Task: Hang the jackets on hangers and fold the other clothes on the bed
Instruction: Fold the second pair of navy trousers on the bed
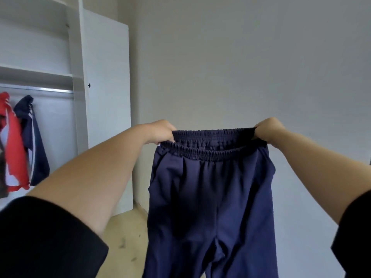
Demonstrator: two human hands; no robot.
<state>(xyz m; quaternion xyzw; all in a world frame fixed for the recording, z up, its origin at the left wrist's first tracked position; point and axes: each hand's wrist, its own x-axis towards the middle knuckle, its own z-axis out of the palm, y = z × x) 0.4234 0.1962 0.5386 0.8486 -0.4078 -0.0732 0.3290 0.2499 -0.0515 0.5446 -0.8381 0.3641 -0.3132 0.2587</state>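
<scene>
The left hand point(163, 131) and right hand point(268, 129) pinch the navy sweatpants point(210, 197) at the waistband point(212, 131) ends, likely so they hang straight for folding

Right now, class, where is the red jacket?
In the head view, the red jacket hangs at far left under the wardrobe rail, beside the navy jacket.

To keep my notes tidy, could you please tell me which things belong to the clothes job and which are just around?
Job: navy trousers, gripped at the waistband by left hand and right hand; red jacket and navy striped jacket hanging below the rail.
Just there: wardrobe door, shelf, floor.
</scene>
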